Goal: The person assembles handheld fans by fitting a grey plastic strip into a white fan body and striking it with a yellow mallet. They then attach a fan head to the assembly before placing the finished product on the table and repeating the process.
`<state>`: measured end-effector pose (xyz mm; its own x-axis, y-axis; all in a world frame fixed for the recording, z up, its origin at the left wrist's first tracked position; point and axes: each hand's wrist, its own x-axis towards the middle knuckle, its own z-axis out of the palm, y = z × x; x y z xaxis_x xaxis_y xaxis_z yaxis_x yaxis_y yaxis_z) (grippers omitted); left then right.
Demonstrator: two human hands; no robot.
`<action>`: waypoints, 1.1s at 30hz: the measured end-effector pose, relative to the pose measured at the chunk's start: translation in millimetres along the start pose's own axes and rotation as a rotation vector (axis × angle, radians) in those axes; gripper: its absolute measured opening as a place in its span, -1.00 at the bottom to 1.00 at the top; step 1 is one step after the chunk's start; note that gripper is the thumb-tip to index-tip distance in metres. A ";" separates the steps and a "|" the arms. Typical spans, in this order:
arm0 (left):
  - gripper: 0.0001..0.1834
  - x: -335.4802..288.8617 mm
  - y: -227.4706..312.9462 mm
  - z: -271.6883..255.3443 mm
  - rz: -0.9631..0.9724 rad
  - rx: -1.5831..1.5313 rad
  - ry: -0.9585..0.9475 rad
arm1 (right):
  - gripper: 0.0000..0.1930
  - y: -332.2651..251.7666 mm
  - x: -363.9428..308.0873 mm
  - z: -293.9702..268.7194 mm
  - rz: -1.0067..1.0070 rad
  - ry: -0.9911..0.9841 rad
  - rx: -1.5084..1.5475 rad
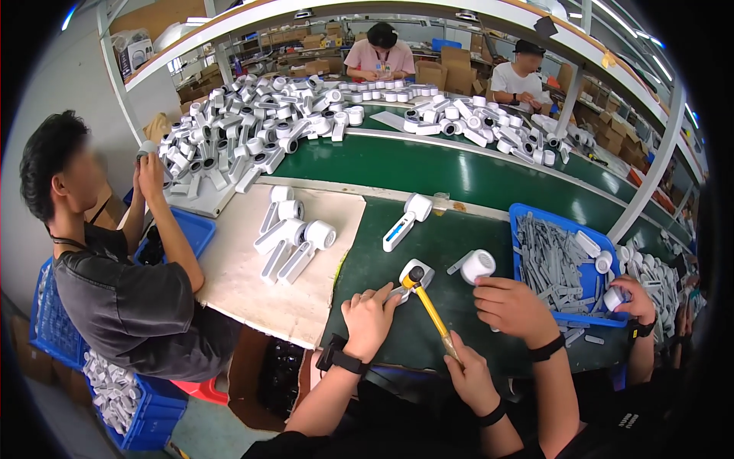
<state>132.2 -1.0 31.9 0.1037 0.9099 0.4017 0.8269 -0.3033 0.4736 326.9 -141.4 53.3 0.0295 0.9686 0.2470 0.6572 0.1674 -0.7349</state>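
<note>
My right hand [470, 376] is closed round the yellow handle of a hammer [437, 315]. The hammer's dark head is over a white device [423, 268] with a round head, lying on the green table. My left hand [368, 321] is closed on the device's grey handle, thumb and forefinger against it; part of the handle is hidden. Beyond it lies a similar white device [407, 220] with a blue strip showing in its handle. A co-worker's hand [518, 310] from the right is beside another round-headed device [478, 265].
Several white devices [291, 236] lie on a cardboard sheet [229, 287] to the left. A blue tray [562, 317] of grey strips stands at the right. A green conveyor [459, 177] runs behind, with a large heap of devices [222, 138]. Co-workers [130, 283] sit around.
</note>
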 end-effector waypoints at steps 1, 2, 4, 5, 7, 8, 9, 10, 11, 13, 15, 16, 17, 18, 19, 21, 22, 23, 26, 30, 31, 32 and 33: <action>-0.66 -1.9 1.1 1.0 -0.003 0.019 0.071 | -0.47 0.8 -0.3 1.2 -0.035 0.015 -0.010; -0.68 -1.3 1.6 0.3 -0.026 -0.012 0.050 | -0.47 0.0 1.0 0.1 -0.034 0.017 -0.013; -0.69 0.1 -5.8 3.8 0.010 -0.051 0.077 | -0.48 -3.2 4.5 -3.2 -0.069 0.001 -0.041; -0.69 0.6 -9.2 6.4 0.052 -0.089 0.103 | -0.48 -3.7 6.1 -5.5 -0.071 -0.001 -0.041; -0.68 0.5 -13.4 9.5 0.051 -0.113 0.086 | -0.48 -4.9 10.8 -10.6 -0.063 -0.016 -0.037; -0.68 0.3 -14.3 9.5 0.050 -0.135 0.069 | -0.48 -8.0 12.7 -13.5 -0.030 -0.031 -0.030; -0.68 0.0 -13.3 9.5 0.052 -0.136 0.069 | -0.48 -11.5 13.2 -16.1 -0.030 -0.029 -0.031; -0.67 -0.3 -11.3 9.0 0.052 -0.130 0.065 | -0.49 -15.0 13.7 -18.5 -0.029 -0.011 -0.051; -0.67 -0.1 -10.0 8.0 0.052 -0.123 0.062 | -0.49 -16.8 14.1 -19.3 -0.029 0.007 -0.071; -0.67 -0.4 -7.6 5.8 0.036 -0.105 0.053 | -0.49 -16.3 13.3 -21.2 -0.031 -0.024 -0.102; -0.66 -0.4 -7.3 5.4 0.020 -0.087 0.046 | -0.49 -18.4 15.0 -26.3 -0.031 -0.053 -0.156; -0.66 -0.7 -8.3 6.3 0.027 -0.094 0.042 | -0.49 -20.5 14.7 -28.6 -0.035 -0.042 -0.130; -0.66 -0.4 -9.4 7.3 0.034 -0.101 0.037 | -0.49 -23.4 14.8 -30.0 -0.035 -0.040 -0.132; -0.66 -0.6 -10.2 7.5 0.034 -0.102 0.038 | -0.49 -27.5 13.9 -30.7 -0.021 -0.024 -0.102; -0.67 -0.7 -11.3 7.9 0.037 -0.120 0.047 | -0.50 -29.8 13.1 -31.0 -0.007 -0.008 -0.072; -0.67 0.6 -13.1 7.9 0.045 -0.141 0.057 | -0.49 -21.6 17.0 -27.1 -0.015 -0.040 -0.114; -0.66 1.8 -14.5 7.6 0.025 -0.166 0.010 | -0.49 -18.5 19.0 -25.9 -0.022 -0.071 -0.156; -0.65 3.1 -15.1 7.9 0.005 -0.190 -0.037 | -0.49 -18.9 18.5 -26.6 -0.022 -0.067 -0.159; -0.66 4.1 -15.9 8.3 -0.011 -0.241 -0.053 | -0.49 -19.3 16.9 -26.8 -0.065 0.026 -0.100; -0.65 3.5 -12.4 5.5 -0.032 -0.219 -0.043 | -0.51 -19.9 18.6 -30.9 -0.034 -0.058 -0.175; -0.65 3.0 -13.9 6.8 -0.049 -0.225 -0.049 | -0.51 -23.5 20.5 -33.6 -0.017 -0.090 -0.205; -0.65 3.1 -15.5 7.8 -0.066 -0.231 -0.056 | -0.50 -25.6 23.4 -36.8 -0.026 -0.063 -0.161; -0.65 2.9 -16.0 8.4 -0.068 -0.231 -0.056 | -0.50 -24.5 22.4 -35.9 -0.025 -0.064 -0.162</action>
<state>123.9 8.9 19.0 0.0880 0.9428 0.3216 0.6852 -0.2916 0.6674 338.4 -130.4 99.5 -0.0335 0.9750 0.2195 0.7697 0.1652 -0.6166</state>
